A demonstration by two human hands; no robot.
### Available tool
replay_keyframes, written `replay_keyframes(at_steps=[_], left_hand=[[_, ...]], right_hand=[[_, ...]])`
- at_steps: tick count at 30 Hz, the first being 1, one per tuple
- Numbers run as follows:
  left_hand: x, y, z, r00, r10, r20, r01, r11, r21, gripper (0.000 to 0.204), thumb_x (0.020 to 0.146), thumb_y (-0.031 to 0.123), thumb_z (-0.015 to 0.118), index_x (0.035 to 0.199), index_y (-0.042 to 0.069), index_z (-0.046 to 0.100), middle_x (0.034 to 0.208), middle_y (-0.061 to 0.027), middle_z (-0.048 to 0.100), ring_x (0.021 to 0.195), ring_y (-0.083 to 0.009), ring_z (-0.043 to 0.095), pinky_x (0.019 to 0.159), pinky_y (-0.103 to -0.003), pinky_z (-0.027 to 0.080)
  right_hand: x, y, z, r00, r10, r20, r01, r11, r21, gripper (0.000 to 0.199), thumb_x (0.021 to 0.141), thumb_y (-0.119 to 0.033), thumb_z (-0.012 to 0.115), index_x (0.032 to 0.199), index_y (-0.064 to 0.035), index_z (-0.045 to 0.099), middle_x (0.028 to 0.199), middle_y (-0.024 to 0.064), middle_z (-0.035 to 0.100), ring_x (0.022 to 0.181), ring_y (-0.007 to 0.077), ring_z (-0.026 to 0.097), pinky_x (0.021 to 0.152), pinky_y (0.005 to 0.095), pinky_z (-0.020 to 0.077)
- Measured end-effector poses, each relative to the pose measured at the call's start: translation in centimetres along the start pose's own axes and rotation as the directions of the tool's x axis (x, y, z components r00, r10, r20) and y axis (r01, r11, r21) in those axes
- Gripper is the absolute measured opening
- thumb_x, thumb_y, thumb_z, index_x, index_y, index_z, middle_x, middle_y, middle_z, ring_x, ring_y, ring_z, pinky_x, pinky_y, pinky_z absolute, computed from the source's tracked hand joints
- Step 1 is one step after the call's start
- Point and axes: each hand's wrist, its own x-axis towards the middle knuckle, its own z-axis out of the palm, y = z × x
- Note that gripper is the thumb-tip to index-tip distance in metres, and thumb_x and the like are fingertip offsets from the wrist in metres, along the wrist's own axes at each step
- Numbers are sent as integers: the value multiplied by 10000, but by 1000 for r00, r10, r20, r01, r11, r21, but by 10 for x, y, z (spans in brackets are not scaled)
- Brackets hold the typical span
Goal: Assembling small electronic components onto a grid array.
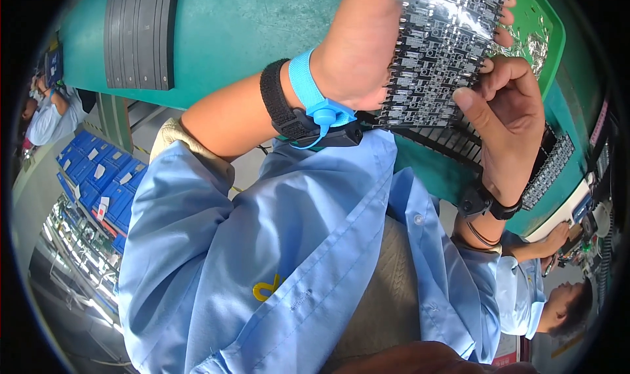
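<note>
A shiny sheet of small black and silver parts, its side edges toothed, is held up in front of me. My left hand grips it from the left and behind; its palm is mostly hidden, and some fingertips show past the sheet's right edge. At the lower right edge my right hand is closed, thumb against the front face and index finger bent by the rim. Whether a loose piece sits between those fingers I cannot make out. Below the sheet lies a black slotted rack, partly covered.
A green tray with silvery scraps stands at the far right. Another patterned sheet lies right of my wrist. Dark grey slabs rest on the green table. Blue bins stand left. Co-workers sit at both sides.
</note>
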Motion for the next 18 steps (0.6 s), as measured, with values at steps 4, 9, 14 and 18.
replay_keyframes(at_steps=[4,9,14,18], left_hand=[[0,0,10,997,-29,-69,29,1000,-10,896,1001,787,300,1310,8,616,1133,-143,725,985,-249,728,877,-378,617],[7,1,16,977,45,-210,-33,998,62,939,995,800,259,1377,5,581,1187,-169,710,1050,-305,712,956,-449,589],[8,2,16,978,24,-206,-1,994,110,952,986,812,250,1373,8,582,1189,-176,710,1059,-320,706,955,-463,587],[9,6,14,989,-64,-136,75,994,76,995,964,843,222,1379,10,574,1186,-178,708,1057,-325,703,951,-465,587]], right_hand=[[6,-9,-13,994,35,100,-41,998,57,151,898,41,769,975,-16,652,893,-35,553,917,90,569,925,269,447],[28,-20,-37,988,23,-150,-56,974,-220,115,914,-9,754,983,-9,661,863,0,615,837,122,605,826,282,485],[49,-15,-41,974,-196,113,196,477,-857,150,894,-30,731,1032,0,681,876,92,665,765,219,628,733,331,512],[71,2,-46,938,-247,245,330,408,-851,220,890,-13,713,1109,4,696,890,106,643,752,224,594,714,331,508]])
